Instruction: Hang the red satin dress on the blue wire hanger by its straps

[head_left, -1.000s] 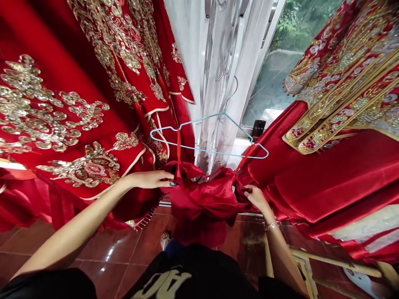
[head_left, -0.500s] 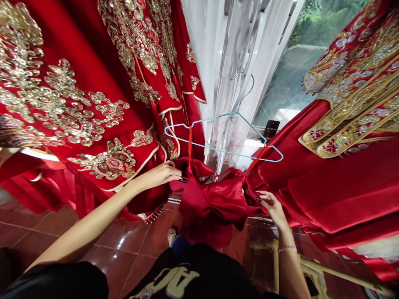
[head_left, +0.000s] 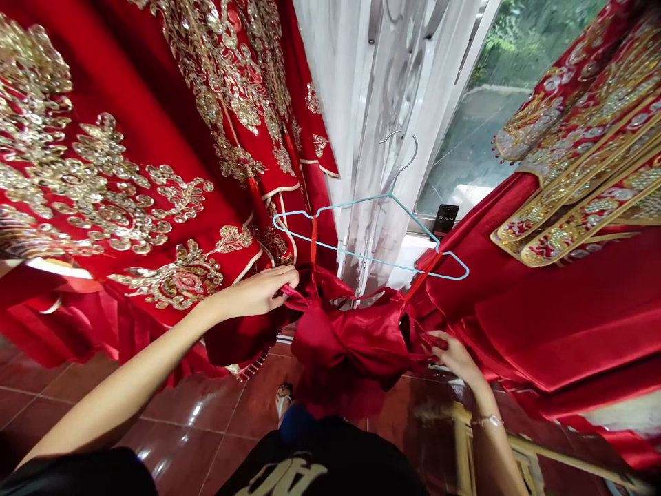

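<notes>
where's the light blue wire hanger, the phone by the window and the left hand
light blue wire hanger (head_left: pixel 364 257), head view, on its bottom bar
phone (head_left: pixel 445 219), head view, on its screen
left hand (head_left: pixel 255 293), head view, on the back of the hand

Hands (head_left: pixel 253 293) (head_left: pixel 454 355) on red satin garment (head_left: pixel 351 337) under blue hanger (head_left: pixel 372 258)

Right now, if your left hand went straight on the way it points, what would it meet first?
The red satin garment hanging from the blue wire hanger; the left hand looks to be against it, though depth is unclear.
</notes>
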`<state>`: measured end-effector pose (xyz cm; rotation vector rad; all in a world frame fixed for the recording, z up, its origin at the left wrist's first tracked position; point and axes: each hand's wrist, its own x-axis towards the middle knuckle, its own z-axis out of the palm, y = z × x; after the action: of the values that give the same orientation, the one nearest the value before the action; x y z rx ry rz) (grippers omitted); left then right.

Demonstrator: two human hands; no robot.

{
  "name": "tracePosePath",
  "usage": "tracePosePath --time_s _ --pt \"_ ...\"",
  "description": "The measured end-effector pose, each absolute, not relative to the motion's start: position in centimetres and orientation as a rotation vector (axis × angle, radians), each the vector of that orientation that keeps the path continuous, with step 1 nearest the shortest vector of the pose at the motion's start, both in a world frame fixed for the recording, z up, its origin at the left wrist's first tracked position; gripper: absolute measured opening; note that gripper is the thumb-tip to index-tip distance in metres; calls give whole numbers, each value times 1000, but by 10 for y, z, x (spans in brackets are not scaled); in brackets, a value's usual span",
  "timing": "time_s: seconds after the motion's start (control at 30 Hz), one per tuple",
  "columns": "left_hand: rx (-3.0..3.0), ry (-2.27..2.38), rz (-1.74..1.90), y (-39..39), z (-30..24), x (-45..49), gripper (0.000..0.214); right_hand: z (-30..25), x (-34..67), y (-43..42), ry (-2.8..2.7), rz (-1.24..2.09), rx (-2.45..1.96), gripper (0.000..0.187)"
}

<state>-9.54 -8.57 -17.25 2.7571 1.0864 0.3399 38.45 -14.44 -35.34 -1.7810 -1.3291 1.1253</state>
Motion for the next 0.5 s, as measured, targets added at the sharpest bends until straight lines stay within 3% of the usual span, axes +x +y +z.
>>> tracePosePath --time_s 0.13,0.4,0.5 --pt "2834 1316 709 -90 -187 -92 24 -338 393 -143 -983 1100 -1733 45" --pt "2095 1356 1806 -82 -228 -54 7 -320 346 -140 -750 803 -984 53" --pt "1774 1389 2048 -71 -229 -56 14 -308 342 -134 -914 590 -922 72"
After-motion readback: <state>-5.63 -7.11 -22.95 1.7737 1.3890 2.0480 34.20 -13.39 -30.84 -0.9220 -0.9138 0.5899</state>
